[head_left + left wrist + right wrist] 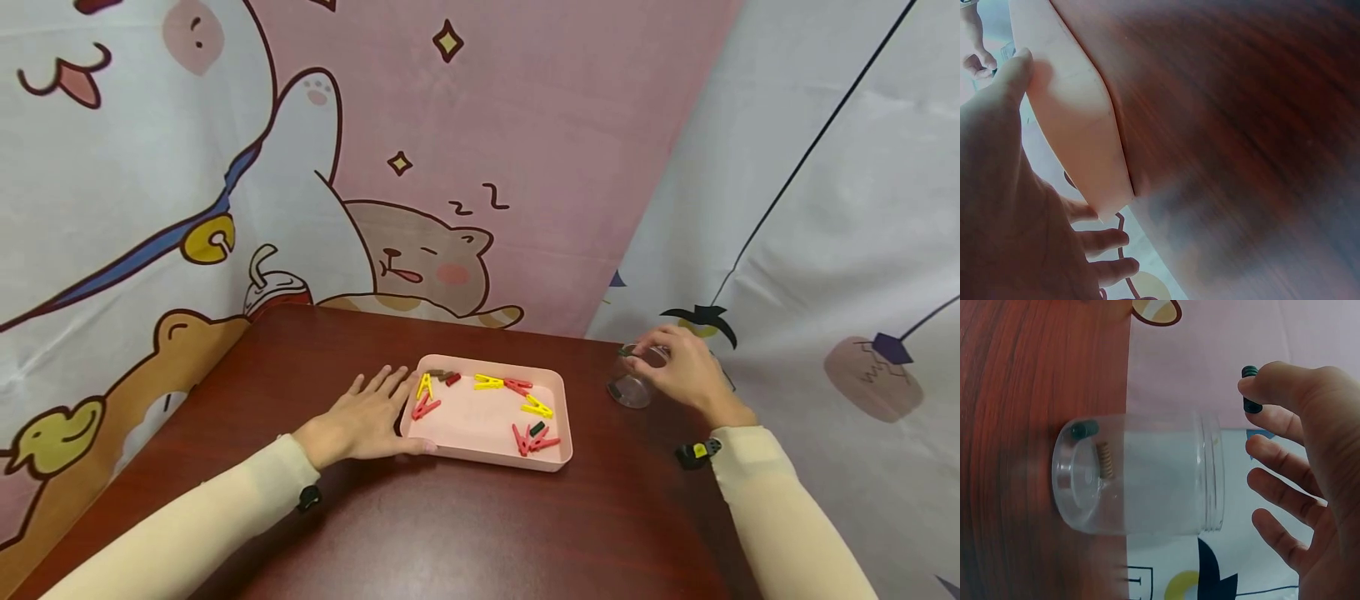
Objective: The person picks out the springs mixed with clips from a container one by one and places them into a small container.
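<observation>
My left hand rests with fairly straight, spread fingers at the left front corner of a pink tray, its thumb against the near wall. Over the mouth of a clear jar, my right hand pinches a small dark green ridged cylinder between thumb and index finger. The other right fingers are spread apart. At the jar's bottom lie another green ridged cylinder and a brown ridged one. The jar stands upright on the table, right of the tray.
Inside the tray lie yellow clothespins, red clothespins, brown cylinders, a dark red cylinder and a dark green cylinder. The brown table meets a printed cloth at its back edge.
</observation>
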Available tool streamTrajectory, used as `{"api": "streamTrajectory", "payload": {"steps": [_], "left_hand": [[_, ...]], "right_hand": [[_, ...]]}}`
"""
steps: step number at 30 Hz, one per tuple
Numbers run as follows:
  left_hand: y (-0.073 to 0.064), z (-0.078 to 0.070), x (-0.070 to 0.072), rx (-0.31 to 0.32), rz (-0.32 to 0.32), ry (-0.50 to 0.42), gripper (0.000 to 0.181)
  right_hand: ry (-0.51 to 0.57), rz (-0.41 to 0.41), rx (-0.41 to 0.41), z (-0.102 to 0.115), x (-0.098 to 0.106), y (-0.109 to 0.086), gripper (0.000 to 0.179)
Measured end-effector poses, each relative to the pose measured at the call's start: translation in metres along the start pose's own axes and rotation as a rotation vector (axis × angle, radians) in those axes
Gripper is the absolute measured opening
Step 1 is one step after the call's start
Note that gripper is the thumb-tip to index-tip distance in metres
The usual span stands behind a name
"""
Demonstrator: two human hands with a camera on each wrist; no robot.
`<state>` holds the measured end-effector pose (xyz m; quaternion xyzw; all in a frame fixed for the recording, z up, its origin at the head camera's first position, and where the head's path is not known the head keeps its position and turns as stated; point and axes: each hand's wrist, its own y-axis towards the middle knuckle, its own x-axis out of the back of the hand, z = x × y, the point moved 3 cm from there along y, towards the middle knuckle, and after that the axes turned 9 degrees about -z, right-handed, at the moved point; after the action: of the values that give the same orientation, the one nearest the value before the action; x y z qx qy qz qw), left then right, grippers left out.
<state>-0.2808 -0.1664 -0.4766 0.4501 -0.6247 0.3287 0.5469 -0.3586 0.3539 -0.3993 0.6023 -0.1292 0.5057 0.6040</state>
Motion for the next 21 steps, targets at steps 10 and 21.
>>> {"api": "streamTrajectory", "payload": {"steps": [10, 21], "left_hand": [[0.0, 0.0, 0.0, -0.003, -0.01, 0.0, 0.139], [-0.002, -0.002, 0.001, 0.006, 0.0, -0.009, 0.139]], "right_hand": [[-0.025, -0.042, 0.006, -0.017, 0.004, -0.002, 0.015], [-0.047, -0.024, -0.041, -0.027, 0.005, -0.005, 0.018]]}}
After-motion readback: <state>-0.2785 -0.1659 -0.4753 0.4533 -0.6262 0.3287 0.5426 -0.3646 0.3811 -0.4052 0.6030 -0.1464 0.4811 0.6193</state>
